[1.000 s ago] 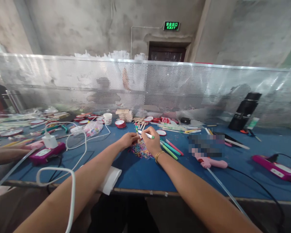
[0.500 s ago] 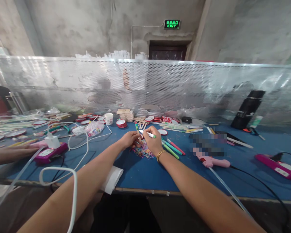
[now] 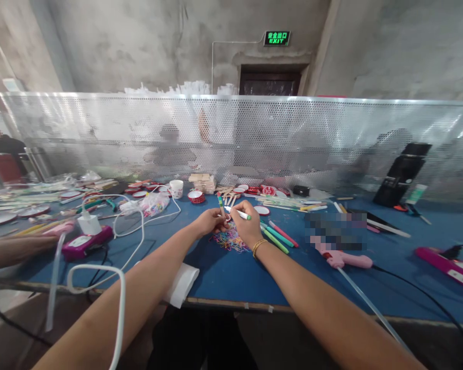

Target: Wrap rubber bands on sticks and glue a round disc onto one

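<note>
A craft stick with green and red colouring at its upper end stands upright in my left hand, whose fingers are closed around its lower part. My right hand grips a white marker with a green end, its tip pointing left at the stick. I cannot tell whether tip and stick touch. Beneath both hands spreads a pile of thin multicoloured loops, partly hidden by them. Several coloured markers lie just right of my right hand.
A pink glue gun lies to the right, near a magenta power strip. Another magenta strip with a white cable sits left, beside another person's hand. Behind stand a paper cup, stacked wood pieces and a perforated metal screen.
The view has shifted slightly, so most things sit a little further right. Both hands keep their hold on stick and marker. At the left, the other person's glue stick now hangs more steeply.
</note>
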The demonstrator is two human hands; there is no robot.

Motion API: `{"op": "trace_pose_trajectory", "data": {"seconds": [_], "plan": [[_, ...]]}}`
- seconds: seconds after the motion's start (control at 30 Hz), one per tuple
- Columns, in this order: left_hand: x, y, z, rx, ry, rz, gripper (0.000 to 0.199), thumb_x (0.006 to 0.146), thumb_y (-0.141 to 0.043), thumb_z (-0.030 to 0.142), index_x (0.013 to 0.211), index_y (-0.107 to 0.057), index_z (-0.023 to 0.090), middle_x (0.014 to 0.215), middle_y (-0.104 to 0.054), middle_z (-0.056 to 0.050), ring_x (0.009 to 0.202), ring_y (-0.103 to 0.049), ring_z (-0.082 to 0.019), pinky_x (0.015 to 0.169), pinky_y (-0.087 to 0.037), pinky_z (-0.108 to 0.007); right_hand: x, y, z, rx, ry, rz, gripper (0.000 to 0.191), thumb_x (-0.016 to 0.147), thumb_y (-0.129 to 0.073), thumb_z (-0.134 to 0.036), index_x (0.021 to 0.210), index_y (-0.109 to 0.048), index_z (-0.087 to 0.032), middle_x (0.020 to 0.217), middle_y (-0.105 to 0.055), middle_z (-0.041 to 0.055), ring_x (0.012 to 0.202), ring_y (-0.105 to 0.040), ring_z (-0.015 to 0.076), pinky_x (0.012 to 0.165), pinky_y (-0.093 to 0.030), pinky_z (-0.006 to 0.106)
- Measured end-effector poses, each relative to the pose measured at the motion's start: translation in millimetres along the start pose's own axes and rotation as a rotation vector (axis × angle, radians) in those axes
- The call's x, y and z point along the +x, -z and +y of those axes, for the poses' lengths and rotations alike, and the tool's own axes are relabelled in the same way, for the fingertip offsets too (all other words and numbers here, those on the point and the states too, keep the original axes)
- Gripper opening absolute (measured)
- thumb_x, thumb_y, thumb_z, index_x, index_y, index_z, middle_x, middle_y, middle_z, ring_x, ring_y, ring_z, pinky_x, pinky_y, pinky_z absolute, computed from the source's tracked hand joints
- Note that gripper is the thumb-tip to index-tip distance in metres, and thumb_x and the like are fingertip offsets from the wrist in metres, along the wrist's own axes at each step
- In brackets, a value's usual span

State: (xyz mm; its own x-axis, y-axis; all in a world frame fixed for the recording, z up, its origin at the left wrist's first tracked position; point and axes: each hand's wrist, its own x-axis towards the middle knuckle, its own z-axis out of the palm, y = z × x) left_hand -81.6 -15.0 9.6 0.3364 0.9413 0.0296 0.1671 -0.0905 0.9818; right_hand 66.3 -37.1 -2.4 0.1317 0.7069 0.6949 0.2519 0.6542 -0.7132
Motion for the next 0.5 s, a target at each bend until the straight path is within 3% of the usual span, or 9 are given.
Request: {"op": "trace_pose_trajectory", "data": {"seconds": [0.5], "plan": [[-0.4,0.5,3.0,0.091,0.029,0.005,0.023,0.075,-0.068,0.033,0.073,-0.061,0.012,0.068,-0.068,-0.005,0.050,-0.058,-0.009,0.042,-0.035,-0.017,1.7,-0.5,1.6,-0.039,-0.009,-0.019,0.011,0.078,-0.051,-0.029,0.070,-0.052,-0.021,0.067,-0.058,-0.0020,0.063,-0.054,0.0142,0.061,-0.041,0.025]]}}
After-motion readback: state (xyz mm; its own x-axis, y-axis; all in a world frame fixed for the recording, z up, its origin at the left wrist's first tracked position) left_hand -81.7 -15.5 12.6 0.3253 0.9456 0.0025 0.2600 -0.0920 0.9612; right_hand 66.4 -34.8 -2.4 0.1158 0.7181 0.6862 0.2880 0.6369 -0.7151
